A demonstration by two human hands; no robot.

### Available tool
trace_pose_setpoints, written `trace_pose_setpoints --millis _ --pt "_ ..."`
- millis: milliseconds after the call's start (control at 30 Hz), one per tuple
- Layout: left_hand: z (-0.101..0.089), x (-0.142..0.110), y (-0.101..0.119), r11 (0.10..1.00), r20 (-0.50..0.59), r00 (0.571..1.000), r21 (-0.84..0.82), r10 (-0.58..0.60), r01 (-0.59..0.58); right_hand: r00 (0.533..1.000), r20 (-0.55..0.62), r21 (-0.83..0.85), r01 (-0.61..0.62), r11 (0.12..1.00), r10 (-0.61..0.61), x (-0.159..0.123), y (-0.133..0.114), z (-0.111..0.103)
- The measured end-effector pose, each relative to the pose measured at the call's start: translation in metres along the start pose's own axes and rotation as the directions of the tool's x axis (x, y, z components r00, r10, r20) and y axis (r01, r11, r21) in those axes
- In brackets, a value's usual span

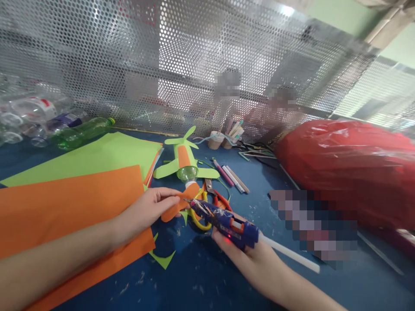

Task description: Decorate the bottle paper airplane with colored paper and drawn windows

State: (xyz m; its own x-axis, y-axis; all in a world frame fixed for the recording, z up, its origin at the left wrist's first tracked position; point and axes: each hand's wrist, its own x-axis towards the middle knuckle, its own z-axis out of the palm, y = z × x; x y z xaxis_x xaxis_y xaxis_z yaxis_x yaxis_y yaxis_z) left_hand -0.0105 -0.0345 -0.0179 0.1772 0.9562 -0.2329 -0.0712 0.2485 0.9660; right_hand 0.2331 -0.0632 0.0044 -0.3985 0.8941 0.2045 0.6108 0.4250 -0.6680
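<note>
My left hand (162,201) pinches an orange paper propeller (171,208) between thumb and fingers. In my right hand (240,250) is a dark blue glue gun (227,222), a white glue stick (292,254) poking out of its back and a small red light lit on its side. The gun's nozzle points at the middle of the propeller, touching or very close to it. Just beyond stands a toy plane (186,157) made from a plastic bottle wrapped in light green and orange paper, its neck toward me. Scissors (205,211) with yellow handles lie partly behind the gun.
Orange (81,216) and light green paper sheets (97,157) lie at left, with green scraps (164,258) nearby. Plastic bottles (84,133) line the back left. Markers (231,177), cups of sticks (215,140) and a large red plastic bag (350,168) are toward the right. A perforated metal screen (194,65) stands behind.
</note>
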Motion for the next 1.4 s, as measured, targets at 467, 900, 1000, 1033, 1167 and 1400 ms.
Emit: trace_pose_setpoints --millis 467,900,1000,1033,1167,1400 --pt "-0.002 0.001 0.0 0.963 0.094 0.993 0.256 0.064 -0.086 0.997 0.024 -0.124 0.069 0.99 -0.066 0.006 -0.012 -0.001" --pt "0.0 0.0 -0.003 0.942 0.134 0.988 0.316 0.071 -0.11 0.999 0.053 -0.15 -0.001 0.989 0.01 0.001 -0.017 0.001" --pt "-0.001 0.001 -0.005 0.931 0.126 0.989 0.346 0.075 -0.114 0.999 0.05 -0.157 -0.011 0.988 0.019 0.002 -0.016 0.0" --pt "-0.002 0.001 -0.005 0.93 0.116 0.99 0.349 0.075 -0.111 0.998 0.054 -0.158 -0.013 0.987 0.022 0.002 -0.017 0.0" --pt "0.0 -0.001 -0.003 0.948 0.099 0.992 0.3 0.078 -0.104 0.998 0.057 -0.166 -0.002 0.986 0.012 0.003 -0.02 -0.002" --pt "0.005 -0.002 -0.001 0.957 0.094 0.992 0.271 0.084 -0.106 0.998 0.051 -0.155 0.027 0.988 -0.02 0.001 -0.021 0.0"
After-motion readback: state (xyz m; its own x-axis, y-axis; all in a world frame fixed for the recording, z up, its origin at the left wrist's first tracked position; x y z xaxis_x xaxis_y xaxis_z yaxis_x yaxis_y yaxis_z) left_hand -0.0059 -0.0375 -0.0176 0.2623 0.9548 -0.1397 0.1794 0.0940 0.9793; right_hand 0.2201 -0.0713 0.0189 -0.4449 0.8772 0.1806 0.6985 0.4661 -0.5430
